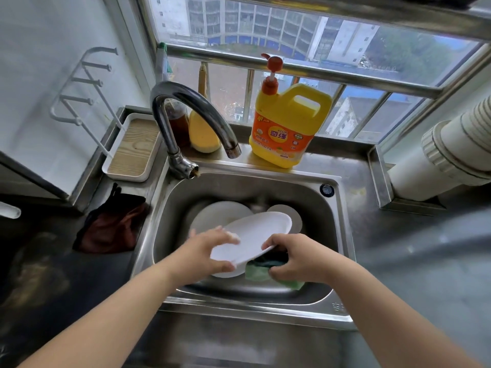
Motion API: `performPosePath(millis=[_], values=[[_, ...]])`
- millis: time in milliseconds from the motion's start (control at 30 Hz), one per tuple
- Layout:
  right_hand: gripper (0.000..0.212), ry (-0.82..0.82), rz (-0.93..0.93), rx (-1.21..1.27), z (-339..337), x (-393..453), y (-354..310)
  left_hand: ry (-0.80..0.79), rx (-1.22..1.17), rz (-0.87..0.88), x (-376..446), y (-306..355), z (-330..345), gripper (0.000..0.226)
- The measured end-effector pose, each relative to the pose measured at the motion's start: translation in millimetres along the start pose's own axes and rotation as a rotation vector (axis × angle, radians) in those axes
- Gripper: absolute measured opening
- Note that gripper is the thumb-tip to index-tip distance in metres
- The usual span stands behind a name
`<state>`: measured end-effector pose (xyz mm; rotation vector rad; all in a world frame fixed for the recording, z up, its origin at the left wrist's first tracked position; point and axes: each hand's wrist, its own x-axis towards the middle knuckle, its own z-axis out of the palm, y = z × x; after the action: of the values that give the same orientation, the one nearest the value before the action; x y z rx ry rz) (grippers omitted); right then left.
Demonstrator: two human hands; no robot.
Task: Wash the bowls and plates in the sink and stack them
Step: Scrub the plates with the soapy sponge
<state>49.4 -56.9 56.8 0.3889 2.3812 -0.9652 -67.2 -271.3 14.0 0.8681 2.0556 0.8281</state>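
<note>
Over the steel sink [332, 235] my left hand [204, 251] grips the near left edge of a white oval plate [255, 235], held tilted above the basin. My right hand [295, 258] holds a green sponge [259, 272] against the plate's underside at its right edge. Beneath lie more white dishes: a round plate [212, 216] at the back left, another [291, 212] at the back right, and one [225, 273] under my left hand.
The curved tap [186, 107] arches over the sink's back left, with no water running. A yellow detergent jug [287, 128] stands on the ledge behind. A white tray rack [132, 150] sits left, a dark cloth [111, 229] beside the sink, dark counter [411, 248] right.
</note>
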Motion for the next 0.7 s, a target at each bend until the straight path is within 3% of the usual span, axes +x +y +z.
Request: performPosePath(millis=[67,167,367,433,533,633,700], values=[[0.042,0.004,0.001,-0.023,-4,1,-2,-0.034,0.139,0.071,5,6,4,0.027],[0.040,0.021,-0.002,-0.017,-10,2,-5,0.019,0.322,0.235,8,11,13,0.028],[0.042,0.060,-0.038,0.059,-15,2,-7,0.277,0.223,0.334,17,5,20,0.015],[0.056,0.071,-0.059,0.107,-13,1,-7,0.378,0.103,0.279,20,5,19,0.016],[0.082,0.102,-0.090,0.195,-9,-2,-5,0.396,-0.332,0.076,21,14,13,0.015],[0.078,0.267,-0.122,0.291,-6,-4,-5,0.433,-0.589,-0.118,18,17,11,0.023],[0.073,0.421,-0.138,0.228,0,-1,-3,0.495,-0.695,-0.175,16,17,12,0.024]])
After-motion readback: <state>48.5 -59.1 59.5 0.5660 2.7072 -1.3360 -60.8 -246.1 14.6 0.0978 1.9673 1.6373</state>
